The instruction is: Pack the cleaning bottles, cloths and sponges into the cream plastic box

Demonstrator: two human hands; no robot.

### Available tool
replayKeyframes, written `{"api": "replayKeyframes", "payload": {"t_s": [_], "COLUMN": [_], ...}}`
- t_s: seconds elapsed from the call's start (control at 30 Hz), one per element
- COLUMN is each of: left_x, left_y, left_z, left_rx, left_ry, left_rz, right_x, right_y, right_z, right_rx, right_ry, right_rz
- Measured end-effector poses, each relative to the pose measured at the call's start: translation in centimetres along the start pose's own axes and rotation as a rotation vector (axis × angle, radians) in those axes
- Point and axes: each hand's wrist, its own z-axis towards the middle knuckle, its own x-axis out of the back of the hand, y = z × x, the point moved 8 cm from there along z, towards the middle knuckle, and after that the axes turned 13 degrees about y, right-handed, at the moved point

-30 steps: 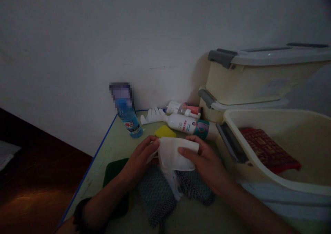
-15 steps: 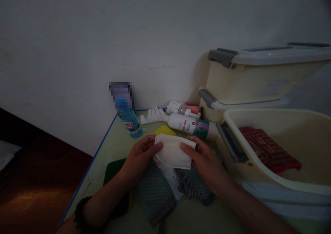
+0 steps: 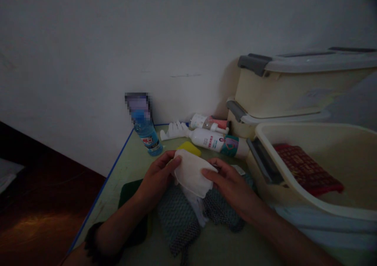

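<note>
Light is dim, leaving the wall (image 3: 176,30) grey. A soft shadow falls left of the stacked bins (image 3: 273,93); a warm glow tints the floor (image 3: 38,223) at left. The white cloth (image 3: 193,173) looks slightly soft; coarse pixels mask the top of the blue bottle (image 3: 149,138).

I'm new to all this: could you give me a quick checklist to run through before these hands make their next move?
1. Left hand has hold of the white cloth: ok, thumb on its left side.
2. Right hand has hold of it too: ok, thumb on its right side.
3. White cloth clear of the gray cloth below: cannot tell, the view hides any gap.
4. Blue bottle apart from the hands: ok, it stands beyond the left one.
5. White bottle standing up: not ok, it lies on its side.
6. Nearest box open: ok, a red cloth shows inside.
</note>
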Motion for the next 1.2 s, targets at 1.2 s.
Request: {"api": "replayKeyframes", "payload": {"t_s": [1.2], "left_x": [-2.1], "left_y": [0.6], "left_z": [-1.6], "left_rx": [-0.217], "left_ry": [-0.287], "left_rz": [0.534], "right_x": [-1.2], "right_y": [-2.7], "right_z": [-2.0], "right_rx": [0.49], "right_ry": [-0.121], "right_rz": [-0.539]}}
